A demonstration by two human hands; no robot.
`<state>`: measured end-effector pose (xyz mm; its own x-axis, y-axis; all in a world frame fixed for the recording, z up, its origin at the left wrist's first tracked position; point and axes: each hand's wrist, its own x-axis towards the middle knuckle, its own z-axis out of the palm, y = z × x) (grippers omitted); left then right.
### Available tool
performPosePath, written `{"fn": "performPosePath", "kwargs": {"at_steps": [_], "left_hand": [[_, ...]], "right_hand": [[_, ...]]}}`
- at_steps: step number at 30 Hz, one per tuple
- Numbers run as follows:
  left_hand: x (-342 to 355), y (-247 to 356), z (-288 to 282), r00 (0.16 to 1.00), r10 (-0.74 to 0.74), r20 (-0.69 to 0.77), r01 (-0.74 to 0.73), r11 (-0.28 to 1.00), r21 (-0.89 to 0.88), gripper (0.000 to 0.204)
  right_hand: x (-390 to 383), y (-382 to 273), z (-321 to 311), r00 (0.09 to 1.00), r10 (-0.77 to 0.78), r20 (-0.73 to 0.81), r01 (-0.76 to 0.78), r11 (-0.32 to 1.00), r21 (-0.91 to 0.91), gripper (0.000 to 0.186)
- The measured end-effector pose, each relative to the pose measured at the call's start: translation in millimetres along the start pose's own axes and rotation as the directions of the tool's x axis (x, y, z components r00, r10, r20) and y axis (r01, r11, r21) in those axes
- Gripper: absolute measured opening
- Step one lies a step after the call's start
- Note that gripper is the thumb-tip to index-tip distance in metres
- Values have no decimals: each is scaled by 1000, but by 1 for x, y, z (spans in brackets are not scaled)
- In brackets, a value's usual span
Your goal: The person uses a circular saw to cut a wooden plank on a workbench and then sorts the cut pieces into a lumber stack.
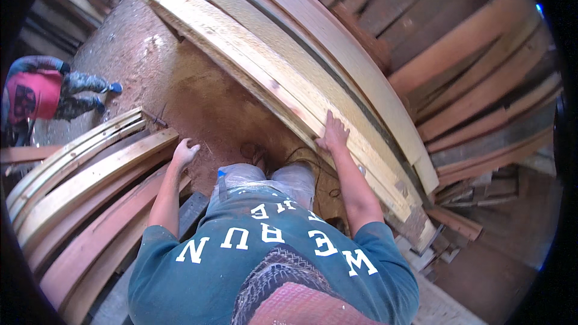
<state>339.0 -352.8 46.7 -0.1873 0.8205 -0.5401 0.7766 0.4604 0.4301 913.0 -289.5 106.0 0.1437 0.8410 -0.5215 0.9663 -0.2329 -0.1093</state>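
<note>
Pale plank [241, 48]: long, running diagonally across the person's front; other boards [367, 93] lie side by side along its far edge. Dark shadow along the near edge suggests the pile sits raised, perhaps for easy reach.
Right hand [335, 132]: on the pale plank, toward its nearer end. Fingers spread over the top face, thumb toward the near edge, not wrapped round it. Reads as steadying or bracing rather than lifting.
Left hand [185, 151]: off the pale plank, on the person's side of it. Fingers loosely curled with a gap to the thumb; nothing seen in them. Contact with the stacked boards beside it: cannot tell.
Stacked boards [108, 159]: left of the pale plank, across the floor [205, 87]; ends near the left hand, probably grouped to leave standing room.
Reddish boards [481, 117]: right of the pale plank, beyond its far edge.
Co-worker [45, 93]: well left of the pale plank, red on the upper body.
</note>
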Motion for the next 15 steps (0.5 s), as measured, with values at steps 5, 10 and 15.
{"fn": "performPosePath", "kwargs": {"at_steps": [5,10,15], "left_hand": [[34,137,22,922,-68,380,324,671,-667,77],[73,266,54,871,154,466,427,230,-875,83],[123,350,102,924,259,282,339,-208,-918,67]], "right_hand": [[19,28,3,998,-55,-36,54,998,-38,102],[-46,37,-30,989,-98,-114,102,995,24,99],[-59,42,-67,946,-250,-208,238,968,-78,103]]}}
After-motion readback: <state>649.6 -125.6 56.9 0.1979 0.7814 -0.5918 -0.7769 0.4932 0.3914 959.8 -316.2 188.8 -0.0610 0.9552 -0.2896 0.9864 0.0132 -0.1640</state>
